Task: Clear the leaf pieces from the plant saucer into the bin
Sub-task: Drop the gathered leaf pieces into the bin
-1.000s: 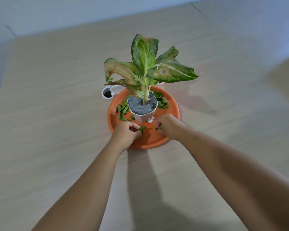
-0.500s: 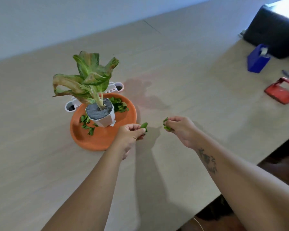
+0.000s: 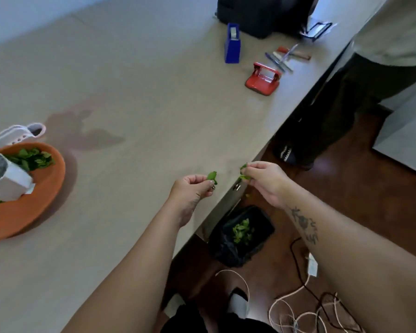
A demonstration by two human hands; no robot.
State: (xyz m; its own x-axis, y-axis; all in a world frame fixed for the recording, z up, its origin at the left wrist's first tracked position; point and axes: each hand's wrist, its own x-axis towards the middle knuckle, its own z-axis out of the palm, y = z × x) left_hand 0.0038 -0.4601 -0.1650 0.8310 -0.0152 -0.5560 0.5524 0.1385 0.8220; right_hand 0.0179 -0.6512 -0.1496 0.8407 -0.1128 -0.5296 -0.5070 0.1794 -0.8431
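Note:
The orange plant saucer [image 3: 47, 186] lies at the left edge of the table, with the white pot [image 3: 9, 182] on it and green leaf pieces [image 3: 31, 159] around the pot. My left hand [image 3: 190, 191] pinches one green leaf piece [image 3: 212, 177] above the table near its edge. Past the table edge, my right hand [image 3: 264, 181] holds a few leaf pieces [image 3: 243, 173] above the floor. A black bin [image 3: 262, 221] with leaf pieces inside stands on the floor below and between both hands.
A blue tape dispenser [image 3: 232, 44], a red hole punch [image 3: 262, 79], pens [image 3: 283, 57] and a black case [image 3: 257, 13] lie at the table's far end. Another person's legs [image 3: 327, 116] stand by the table edge. Cables [image 3: 298, 306] lie on the wooden floor near my feet.
Both hands lifted leaf pieces off the saucer and carried them right; the right hand has now passed beyond the table edge. The view turned right, bringing the bin into sight.

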